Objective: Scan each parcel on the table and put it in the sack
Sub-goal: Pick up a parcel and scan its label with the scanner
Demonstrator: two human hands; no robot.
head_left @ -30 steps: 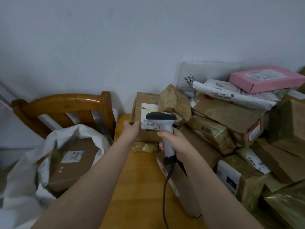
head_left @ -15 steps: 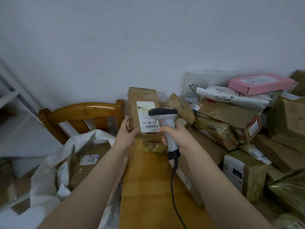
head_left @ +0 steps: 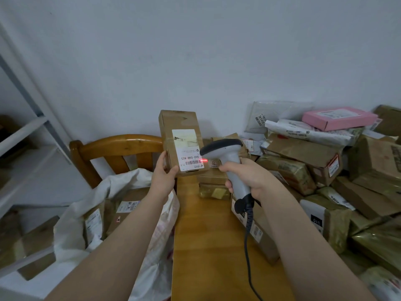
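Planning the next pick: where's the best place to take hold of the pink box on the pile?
Probably its near long edge, coming from the front: the pink box lies flat and uncovered atop the white mailer, its thin side wall facing us.

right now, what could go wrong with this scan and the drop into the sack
The scanner throws its red light at the label's right edge, barely on the barcode, so the read may fail.
The left hand grips only the bottom of the upright box, which could tip on the way to the sack.
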